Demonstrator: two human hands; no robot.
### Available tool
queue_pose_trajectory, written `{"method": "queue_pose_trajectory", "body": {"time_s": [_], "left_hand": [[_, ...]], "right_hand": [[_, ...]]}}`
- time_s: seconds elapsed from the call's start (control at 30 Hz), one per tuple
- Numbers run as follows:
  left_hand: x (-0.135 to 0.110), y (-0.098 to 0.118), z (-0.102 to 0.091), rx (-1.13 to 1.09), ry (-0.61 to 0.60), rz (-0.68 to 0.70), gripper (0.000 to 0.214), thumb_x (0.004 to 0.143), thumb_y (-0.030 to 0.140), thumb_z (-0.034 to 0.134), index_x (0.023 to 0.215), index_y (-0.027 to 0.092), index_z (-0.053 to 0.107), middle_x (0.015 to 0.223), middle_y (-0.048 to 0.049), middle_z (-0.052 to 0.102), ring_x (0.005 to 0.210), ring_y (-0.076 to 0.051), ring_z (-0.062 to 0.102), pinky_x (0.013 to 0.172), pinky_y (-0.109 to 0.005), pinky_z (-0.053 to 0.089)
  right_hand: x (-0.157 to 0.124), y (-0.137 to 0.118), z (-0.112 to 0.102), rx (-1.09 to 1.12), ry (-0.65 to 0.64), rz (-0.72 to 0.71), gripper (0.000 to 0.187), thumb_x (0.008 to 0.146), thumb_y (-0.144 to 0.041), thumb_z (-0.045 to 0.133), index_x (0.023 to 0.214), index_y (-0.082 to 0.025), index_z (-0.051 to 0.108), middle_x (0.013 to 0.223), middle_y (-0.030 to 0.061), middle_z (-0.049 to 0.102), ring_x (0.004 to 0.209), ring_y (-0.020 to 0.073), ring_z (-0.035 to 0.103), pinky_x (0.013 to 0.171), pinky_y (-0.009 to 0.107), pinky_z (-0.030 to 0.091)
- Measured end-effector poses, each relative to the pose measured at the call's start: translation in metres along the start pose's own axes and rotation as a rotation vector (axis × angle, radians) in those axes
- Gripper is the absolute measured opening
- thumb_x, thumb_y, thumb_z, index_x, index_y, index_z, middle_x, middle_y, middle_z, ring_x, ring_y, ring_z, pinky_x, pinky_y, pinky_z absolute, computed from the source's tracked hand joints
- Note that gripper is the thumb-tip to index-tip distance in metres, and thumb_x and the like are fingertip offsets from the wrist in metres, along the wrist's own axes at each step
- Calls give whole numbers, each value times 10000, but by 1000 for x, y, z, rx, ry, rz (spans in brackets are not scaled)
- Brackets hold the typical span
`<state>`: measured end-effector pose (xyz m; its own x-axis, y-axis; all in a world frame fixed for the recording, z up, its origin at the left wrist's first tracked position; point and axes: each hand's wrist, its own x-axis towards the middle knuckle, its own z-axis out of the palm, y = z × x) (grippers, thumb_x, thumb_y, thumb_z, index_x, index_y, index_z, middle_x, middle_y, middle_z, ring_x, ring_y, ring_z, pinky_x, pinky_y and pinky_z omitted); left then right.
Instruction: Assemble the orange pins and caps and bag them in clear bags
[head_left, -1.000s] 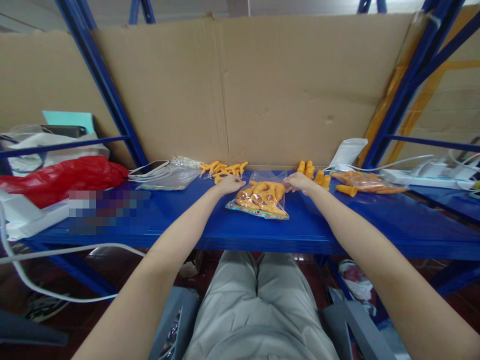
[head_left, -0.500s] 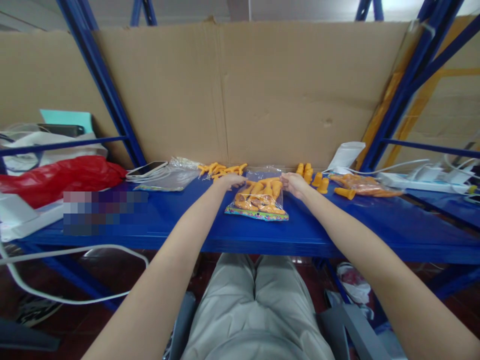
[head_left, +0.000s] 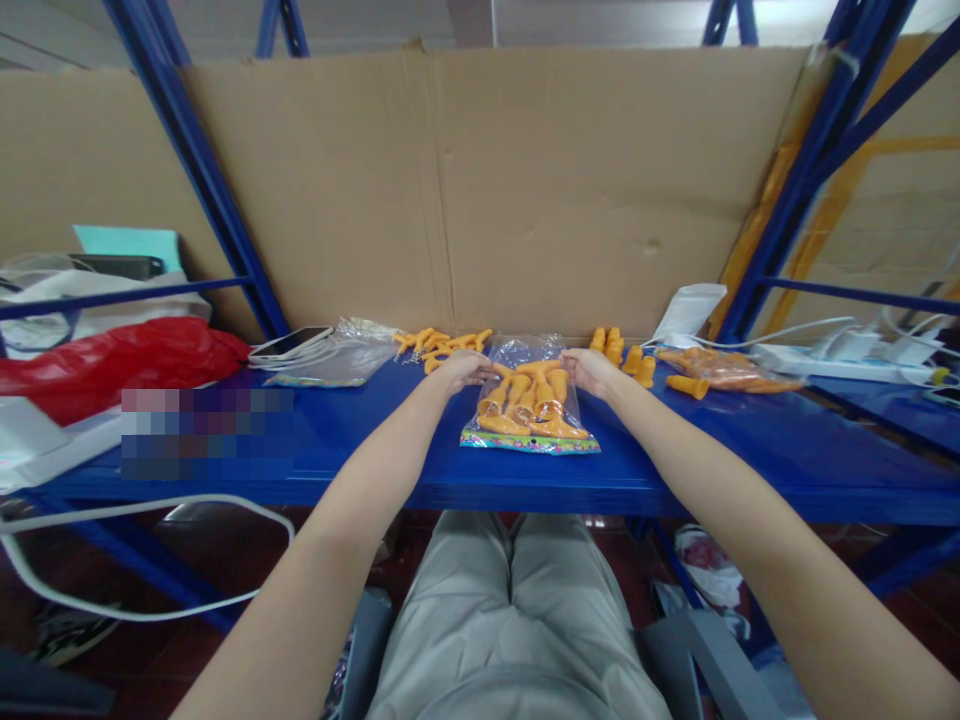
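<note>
A clear plastic bag (head_left: pixel 531 443) with a colourful printed strip along its near edge lies on the blue shelf in front of me. Inside it are several orange plastic pieces, some like cups and some branched. My left hand (head_left: pixel 466 370) is at the bag's upper left edge, fingers closed on the plastic. At the upper right edge, my right hand (head_left: pixel 589 370) pinches the bag's other side. Behind my left hand lie several loose branched orange pieces (head_left: pixel 431 343). Several orange cup-shaped pieces (head_left: pixel 640 366) stand to the right of my right hand, one of them on its side.
At left on the blue shelf (head_left: pixel 360 490) are a flat clear bag (head_left: pixel 349 365), a phone (head_left: pixel 302 340) and a red plastic bag (head_left: pixel 127 360). Another bag of orange pieces (head_left: pixel 731 370) and a white power strip (head_left: pixel 847 368) are at right. A cardboard panel (head_left: pixel 562 190) closes the back.
The bag has shifted slightly to the right and toward me, and it lies flatter with its pieces more spread out. Both hands stay at its upper edges.
</note>
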<state>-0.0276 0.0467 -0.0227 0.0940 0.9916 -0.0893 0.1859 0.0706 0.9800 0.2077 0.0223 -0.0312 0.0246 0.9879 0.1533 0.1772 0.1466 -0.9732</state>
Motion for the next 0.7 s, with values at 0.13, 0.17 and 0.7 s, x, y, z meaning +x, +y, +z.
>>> {"method": "queue_pose_trajectory", "body": {"time_s": [0.13, 0.17, 0.7], "left_hand": [[0, 2, 2, -158, -20, -46, 268, 750, -25, 561, 898, 171, 667, 648, -17, 675, 631, -125, 679, 743, -258, 557], [0, 2, 3, -190, -26, -59, 276, 754, -33, 546, 902, 168, 665, 646, -18, 670, 620, -123, 674, 758, -267, 566], [-3, 2, 3, -123, -9, -82, 223, 848, -12, 575, 693, 147, 596, 624, -20, 644, 605, -97, 629, 771, -242, 580]], "right_hand": [[0, 1, -2, 70, -44, 164, 304, 900, -184, 502, 599, -225, 498, 544, 61, 611, 571, 150, 561, 653, 306, 492], [0, 1, -1, 86, -50, 185, 283, 894, -201, 534, 613, -228, 518, 570, 69, 631, 591, 158, 582, 650, 305, 494], [-15, -11, 6, 197, 9, 267, 237, 885, -38, 543, 689, -162, 592, 638, 61, 659, 654, 133, 618, 728, 302, 477]]}}
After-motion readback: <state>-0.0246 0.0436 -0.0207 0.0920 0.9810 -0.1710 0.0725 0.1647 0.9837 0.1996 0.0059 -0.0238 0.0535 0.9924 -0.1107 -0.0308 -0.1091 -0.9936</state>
